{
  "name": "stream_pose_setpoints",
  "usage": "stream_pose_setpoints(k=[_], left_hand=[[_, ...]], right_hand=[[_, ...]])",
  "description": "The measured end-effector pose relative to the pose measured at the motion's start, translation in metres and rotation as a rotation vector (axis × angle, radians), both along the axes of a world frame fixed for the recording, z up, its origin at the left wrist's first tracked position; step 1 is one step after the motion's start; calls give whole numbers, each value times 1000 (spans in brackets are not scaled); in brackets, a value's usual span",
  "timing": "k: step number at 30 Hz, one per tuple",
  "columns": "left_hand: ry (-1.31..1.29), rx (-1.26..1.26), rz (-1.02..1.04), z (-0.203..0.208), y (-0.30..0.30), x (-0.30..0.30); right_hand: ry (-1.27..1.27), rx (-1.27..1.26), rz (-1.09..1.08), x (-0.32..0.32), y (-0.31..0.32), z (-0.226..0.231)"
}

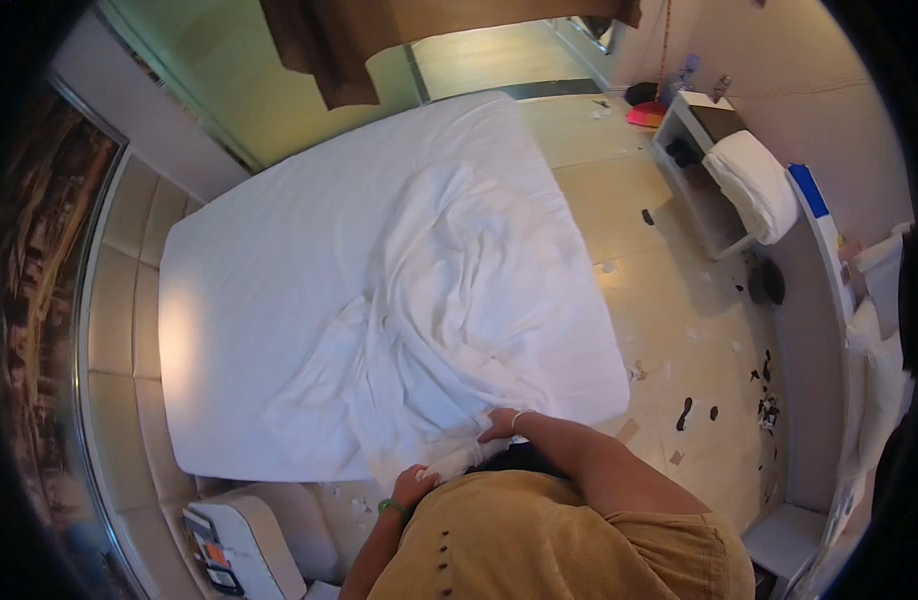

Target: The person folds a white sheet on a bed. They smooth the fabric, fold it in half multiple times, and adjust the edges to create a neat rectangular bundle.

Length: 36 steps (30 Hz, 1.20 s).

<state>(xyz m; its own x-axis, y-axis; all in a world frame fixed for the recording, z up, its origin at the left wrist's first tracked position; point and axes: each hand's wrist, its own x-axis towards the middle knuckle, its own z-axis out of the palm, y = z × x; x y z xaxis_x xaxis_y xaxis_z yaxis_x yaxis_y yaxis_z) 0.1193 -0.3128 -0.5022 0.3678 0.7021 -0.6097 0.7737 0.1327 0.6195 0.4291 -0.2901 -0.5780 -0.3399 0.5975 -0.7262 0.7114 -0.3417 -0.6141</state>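
Note:
A rumpled white sheet [449, 290] lies bunched over the near right half of a bed [259, 270] with a smooth white cover. Its near edge comes off the bed toward my body. My left hand [413, 487], with a green bangle at the wrist, is closed on that edge. A little farther right, my right hand [498, 425] grips the same sheet, a pale band round its wrist. Between the two hands a strip of the cloth is pulled across in front of me. Some fingertips are hidden in the folds.
A padded headboard [124, 300] runs along the left wall. Near left stands a white bedside unit [249, 540]. At right, a folded white bundle [754, 185] rests on a white shelf unit [694, 150]. Scraps and dark bits [685, 413] litter the tiled floor. A brown curtain [349, 50] hangs beyond the bed.

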Motion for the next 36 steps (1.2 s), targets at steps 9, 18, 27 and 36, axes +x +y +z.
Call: stream_pose_setpoints(k=[9,18,27,36], left_hand=[[-30,-189,134,9,-4,7],[-51,-96,108,-6,-18,-2],[-52,-83,134,19,-15,11],[-55,-137,229,19,-12,11]], right_hand=[[16,-41,-1,0,-3,-11],[2,-48,53,2,1,0],[-9,-68,34,5,5,14],[34,-65,49,6,8,25]])
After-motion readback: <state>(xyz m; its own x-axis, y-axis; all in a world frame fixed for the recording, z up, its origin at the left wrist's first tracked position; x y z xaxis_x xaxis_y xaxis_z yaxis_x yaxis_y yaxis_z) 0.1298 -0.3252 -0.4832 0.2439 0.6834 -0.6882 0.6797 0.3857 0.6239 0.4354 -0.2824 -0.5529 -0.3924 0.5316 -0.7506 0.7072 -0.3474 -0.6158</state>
